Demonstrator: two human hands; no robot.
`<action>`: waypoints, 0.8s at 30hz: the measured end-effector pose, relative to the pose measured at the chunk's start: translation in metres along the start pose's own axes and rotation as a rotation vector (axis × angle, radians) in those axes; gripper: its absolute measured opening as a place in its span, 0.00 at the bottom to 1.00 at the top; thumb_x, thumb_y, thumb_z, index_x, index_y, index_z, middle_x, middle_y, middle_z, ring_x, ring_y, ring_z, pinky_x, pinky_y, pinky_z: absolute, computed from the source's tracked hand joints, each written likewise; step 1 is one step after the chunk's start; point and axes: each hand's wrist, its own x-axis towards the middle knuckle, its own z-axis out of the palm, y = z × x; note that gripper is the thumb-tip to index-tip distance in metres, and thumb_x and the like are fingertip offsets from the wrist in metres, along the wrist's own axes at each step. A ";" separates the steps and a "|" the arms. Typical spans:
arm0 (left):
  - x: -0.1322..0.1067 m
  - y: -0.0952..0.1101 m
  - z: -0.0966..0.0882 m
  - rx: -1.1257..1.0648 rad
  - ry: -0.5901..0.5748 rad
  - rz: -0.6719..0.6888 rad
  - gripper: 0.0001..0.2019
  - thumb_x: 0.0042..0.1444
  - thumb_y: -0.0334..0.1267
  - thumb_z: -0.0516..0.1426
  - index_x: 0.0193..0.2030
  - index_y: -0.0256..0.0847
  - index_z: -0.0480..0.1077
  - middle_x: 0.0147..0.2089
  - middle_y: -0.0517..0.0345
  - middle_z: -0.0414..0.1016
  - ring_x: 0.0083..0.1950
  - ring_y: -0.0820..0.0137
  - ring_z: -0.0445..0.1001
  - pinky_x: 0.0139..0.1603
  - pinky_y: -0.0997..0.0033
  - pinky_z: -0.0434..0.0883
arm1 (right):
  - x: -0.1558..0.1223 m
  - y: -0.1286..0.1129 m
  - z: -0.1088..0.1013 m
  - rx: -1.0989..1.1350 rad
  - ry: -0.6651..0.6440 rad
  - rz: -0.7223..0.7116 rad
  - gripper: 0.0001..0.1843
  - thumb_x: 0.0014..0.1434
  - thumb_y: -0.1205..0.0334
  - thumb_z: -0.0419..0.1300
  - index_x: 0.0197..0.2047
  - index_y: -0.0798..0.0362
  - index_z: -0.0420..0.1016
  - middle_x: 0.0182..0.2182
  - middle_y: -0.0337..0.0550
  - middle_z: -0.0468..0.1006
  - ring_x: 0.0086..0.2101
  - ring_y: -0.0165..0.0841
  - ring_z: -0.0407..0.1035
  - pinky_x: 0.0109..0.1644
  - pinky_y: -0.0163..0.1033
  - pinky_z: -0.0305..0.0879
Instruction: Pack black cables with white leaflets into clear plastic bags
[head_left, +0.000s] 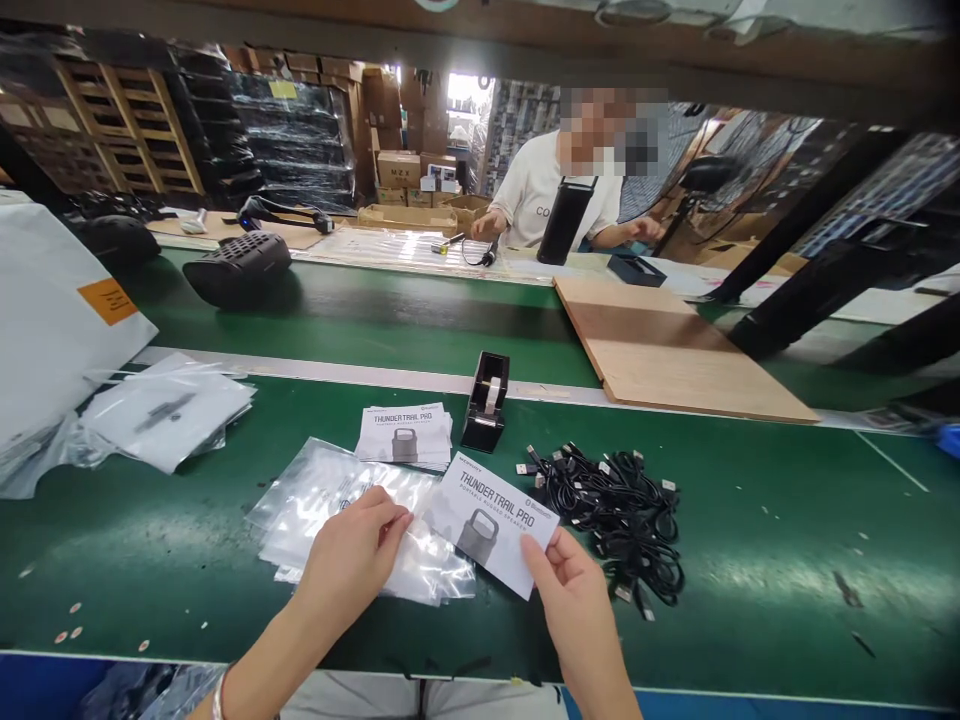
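Note:
My right hand (pixel 574 580) grips a printed speaker manual (pixel 487 525) by its lower right corner, thumb on top. Its cover reads "Thunder Trail Pro". The thumb and fingers of my left hand (pixel 360 545) are pinched together on the edge of a clear plastic bag (pixel 431 490), close to the manual's left side. Under that hand lies a loose pile of clear bags (pixel 300 500). Just behind it sits a stack of matching manuals (pixel 405 435). Black USB cables (pixel 611 500) lie bundled in a heap to the right of the manual.
A black tape dispenser (pixel 486 400) stands behind the manual. More filled bags (pixel 169 410) and a white sack (pixel 60 320) lie at left. Across the green bench are a black speaker (pixel 236 268), a wooden board (pixel 675 350) and a seated co-worker (pixel 540 180) with an upright black speaker (pixel 566 222).

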 end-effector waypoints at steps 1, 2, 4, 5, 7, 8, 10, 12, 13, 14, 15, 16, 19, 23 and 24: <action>-0.002 0.000 0.000 -0.005 0.002 0.012 0.17 0.59 0.41 0.43 0.27 0.43 0.70 0.31 0.60 0.69 0.28 0.71 0.70 0.27 0.73 0.63 | 0.000 0.002 0.002 -0.006 0.005 -0.010 0.21 0.47 0.51 0.64 0.41 0.54 0.72 0.39 0.47 0.78 0.39 0.40 0.72 0.39 0.41 0.71; -0.003 0.000 0.001 -0.011 0.006 0.024 0.18 0.59 0.41 0.43 0.28 0.43 0.70 0.31 0.60 0.69 0.29 0.71 0.70 0.28 0.73 0.64 | -0.001 0.005 0.004 -0.014 0.014 -0.022 0.20 0.47 0.50 0.63 0.41 0.54 0.71 0.39 0.48 0.78 0.39 0.40 0.72 0.39 0.41 0.71; -0.006 -0.001 0.002 -0.022 0.013 0.039 0.18 0.60 0.40 0.43 0.29 0.43 0.71 0.31 0.60 0.69 0.29 0.71 0.70 0.29 0.73 0.64 | -0.001 0.009 0.008 -0.044 0.045 -0.048 0.21 0.47 0.48 0.62 0.39 0.54 0.71 0.38 0.49 0.78 0.38 0.40 0.72 0.38 0.41 0.70; -0.007 -0.001 0.003 -0.028 0.011 0.042 0.18 0.60 0.40 0.43 0.29 0.43 0.71 0.31 0.60 0.69 0.29 0.71 0.70 0.29 0.73 0.64 | -0.001 0.011 0.009 -0.067 0.058 -0.058 0.21 0.47 0.47 0.62 0.38 0.54 0.71 0.38 0.50 0.78 0.38 0.41 0.72 0.37 0.41 0.70; -0.008 -0.001 0.004 -0.037 0.010 0.043 0.17 0.60 0.40 0.43 0.30 0.43 0.71 0.31 0.59 0.69 0.29 0.71 0.70 0.28 0.73 0.65 | -0.002 0.013 0.011 -0.118 0.065 -0.075 0.21 0.47 0.45 0.61 0.36 0.55 0.71 0.37 0.51 0.78 0.37 0.41 0.72 0.36 0.40 0.71; -0.008 -0.001 0.004 -0.042 0.011 0.043 0.17 0.60 0.40 0.43 0.30 0.43 0.71 0.31 0.59 0.69 0.29 0.71 0.70 0.28 0.73 0.65 | -0.003 0.014 0.011 -0.141 0.066 -0.082 0.22 0.46 0.44 0.61 0.35 0.55 0.70 0.37 0.51 0.78 0.36 0.41 0.72 0.34 0.40 0.71; -0.009 -0.001 0.006 -0.041 0.017 0.045 0.17 0.59 0.40 0.43 0.31 0.43 0.71 0.32 0.59 0.70 0.30 0.71 0.70 0.29 0.73 0.65 | -0.005 0.013 0.010 -0.169 0.081 -0.097 0.22 0.46 0.44 0.60 0.34 0.55 0.70 0.36 0.52 0.78 0.35 0.42 0.72 0.34 0.40 0.71; -0.009 -0.001 0.007 -0.030 0.026 0.054 0.17 0.59 0.40 0.43 0.32 0.43 0.72 0.33 0.58 0.70 0.31 0.71 0.70 0.30 0.73 0.65 | -0.009 0.010 0.009 -0.177 0.112 -0.118 0.21 0.47 0.44 0.60 0.35 0.55 0.70 0.36 0.51 0.78 0.35 0.41 0.72 0.35 0.40 0.71; -0.009 0.000 0.008 -0.021 0.031 0.059 0.16 0.59 0.40 0.44 0.32 0.43 0.72 0.33 0.58 0.70 0.31 0.71 0.70 0.30 0.73 0.66 | -0.011 0.008 0.008 -0.176 0.124 -0.130 0.21 0.48 0.44 0.60 0.35 0.54 0.70 0.36 0.50 0.78 0.36 0.40 0.72 0.36 0.40 0.71; -0.009 0.000 0.009 -0.011 0.037 0.065 0.16 0.59 0.40 0.44 0.32 0.43 0.72 0.33 0.58 0.71 0.31 0.71 0.71 0.30 0.73 0.66 | -0.013 0.007 0.008 -0.176 0.135 -0.143 0.21 0.48 0.45 0.59 0.36 0.54 0.70 0.36 0.50 0.78 0.36 0.40 0.72 0.36 0.40 0.71; -0.009 0.000 0.009 -0.001 0.042 0.071 0.16 0.59 0.40 0.44 0.32 0.43 0.72 0.32 0.58 0.71 0.31 0.70 0.71 0.30 0.73 0.66 | -0.014 0.005 0.008 -0.182 0.144 -0.157 0.20 0.48 0.45 0.59 0.35 0.54 0.70 0.36 0.50 0.78 0.36 0.40 0.72 0.36 0.39 0.71; -0.009 0.000 0.010 0.008 0.047 0.076 0.16 0.59 0.39 0.44 0.32 0.43 0.72 0.32 0.58 0.71 0.31 0.71 0.71 0.30 0.73 0.66 | -0.015 0.004 0.008 -0.192 0.155 -0.172 0.19 0.49 0.45 0.59 0.35 0.54 0.69 0.36 0.50 0.78 0.35 0.39 0.72 0.34 0.38 0.70; -0.009 0.001 0.011 0.024 0.053 0.084 0.17 0.59 0.39 0.43 0.31 0.43 0.72 0.31 0.58 0.70 0.30 0.71 0.70 0.29 0.73 0.66 | -0.015 0.006 0.009 -0.251 0.172 -0.200 0.19 0.49 0.45 0.58 0.31 0.53 0.69 0.35 0.50 0.78 0.34 0.39 0.72 0.30 0.36 0.69; -0.009 0.002 0.010 0.024 0.042 0.081 0.17 0.59 0.39 0.44 0.31 0.43 0.72 0.31 0.58 0.70 0.30 0.71 0.70 0.29 0.73 0.66 | -0.009 0.013 0.009 -0.272 0.133 -0.186 0.19 0.50 0.45 0.57 0.32 0.54 0.68 0.35 0.50 0.78 0.34 0.39 0.72 0.32 0.37 0.69; -0.009 0.003 0.010 0.019 0.037 0.081 0.17 0.59 0.39 0.44 0.31 0.43 0.72 0.31 0.58 0.70 0.29 0.70 0.70 0.29 0.72 0.66 | -0.008 0.013 0.008 -0.265 0.127 -0.180 0.19 0.50 0.45 0.57 0.32 0.54 0.68 0.36 0.50 0.78 0.34 0.38 0.72 0.33 0.38 0.69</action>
